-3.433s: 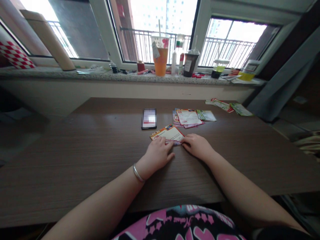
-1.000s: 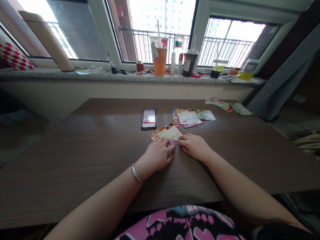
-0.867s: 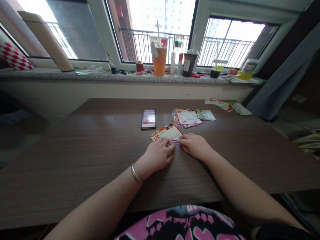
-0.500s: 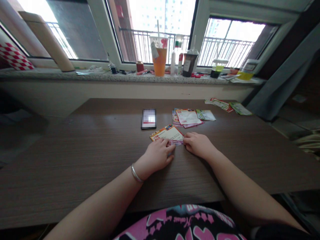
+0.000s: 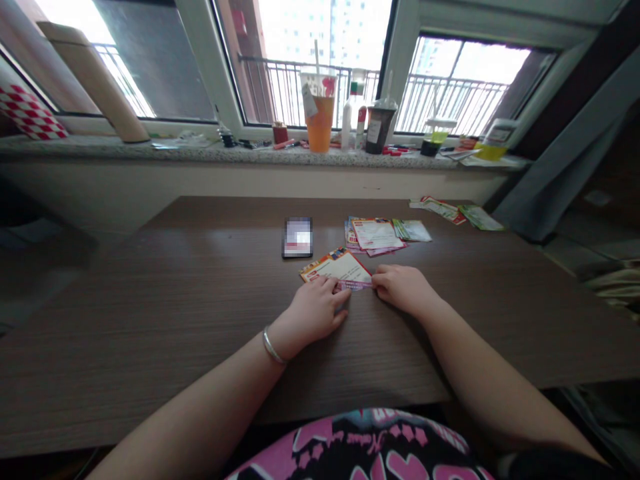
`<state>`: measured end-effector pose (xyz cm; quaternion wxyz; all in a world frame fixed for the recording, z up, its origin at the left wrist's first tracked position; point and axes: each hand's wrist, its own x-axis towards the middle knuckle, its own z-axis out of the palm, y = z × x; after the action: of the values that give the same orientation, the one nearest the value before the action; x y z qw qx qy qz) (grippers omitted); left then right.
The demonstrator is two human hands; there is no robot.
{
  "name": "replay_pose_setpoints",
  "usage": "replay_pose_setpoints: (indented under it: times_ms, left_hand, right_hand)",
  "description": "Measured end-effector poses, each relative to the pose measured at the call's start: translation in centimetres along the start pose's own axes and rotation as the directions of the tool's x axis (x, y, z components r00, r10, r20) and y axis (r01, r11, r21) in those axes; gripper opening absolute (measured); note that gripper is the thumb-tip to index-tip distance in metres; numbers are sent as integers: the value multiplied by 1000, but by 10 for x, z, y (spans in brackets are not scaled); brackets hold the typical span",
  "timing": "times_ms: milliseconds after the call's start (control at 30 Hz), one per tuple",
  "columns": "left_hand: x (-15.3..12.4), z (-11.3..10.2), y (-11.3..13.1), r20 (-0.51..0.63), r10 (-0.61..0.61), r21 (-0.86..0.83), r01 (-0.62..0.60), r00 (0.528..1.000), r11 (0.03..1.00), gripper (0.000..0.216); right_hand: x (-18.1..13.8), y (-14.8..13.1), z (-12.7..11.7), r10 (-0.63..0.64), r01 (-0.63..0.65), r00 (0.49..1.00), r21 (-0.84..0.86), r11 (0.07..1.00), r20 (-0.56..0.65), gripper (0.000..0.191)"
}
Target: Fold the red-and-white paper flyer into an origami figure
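Note:
A printed paper card, white with orange and red edging, lies at a slant on the table in front of me. A purple strip runs along its near edge; whether this is a fold or another sheet, I cannot tell. My left hand, wearing a silver bangle, rests on the card's near left part with its fingers spread. At the right corner, my right hand has its thumb and fingers closed on the card's edge. The right fingertips partly hide that corner.
Just beyond the card are a phone and a pile of printed cards. More cards lie at the table's far right. The windowsill holds an orange drink cup, a dark drink cup and bottles.
My right hand has slid slightly to the right along the purple edge, uncovering a little more of the card's corner. The left hand has stayed in place.

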<state>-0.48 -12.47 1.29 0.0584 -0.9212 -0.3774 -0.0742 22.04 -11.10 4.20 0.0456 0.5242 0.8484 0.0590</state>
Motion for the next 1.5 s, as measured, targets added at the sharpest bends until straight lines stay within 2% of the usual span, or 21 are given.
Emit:
replay_pose_setpoints:
  times_ms: [1033, 1200, 1367, 1500]
  left_hand:
    - [-2, 2, -1, -5, -3, -23, 3, 1000, 1000, 37]
    - [0, 2, 1, -7, -8, -7, 8, 1000, 1000, 38]
    - [3, 0, 5, 1, -27, 15, 27, 1000, 1000, 39]
    - [3, 2, 7, -9, -44, 13, 44, 999, 999, 40]
  right_hand:
    - [-6, 12, 1, 113, -113, 993, -28, 993, 21, 23]
    - [-3, 12, 9, 227, -223, 972, 67, 972, -54, 25]
    - [4, 5, 20, 173, -142, 971, 180, 973, -166, 22]
    - [8, -1, 23, 187, -145, 949, 173, 974, -255, 25]
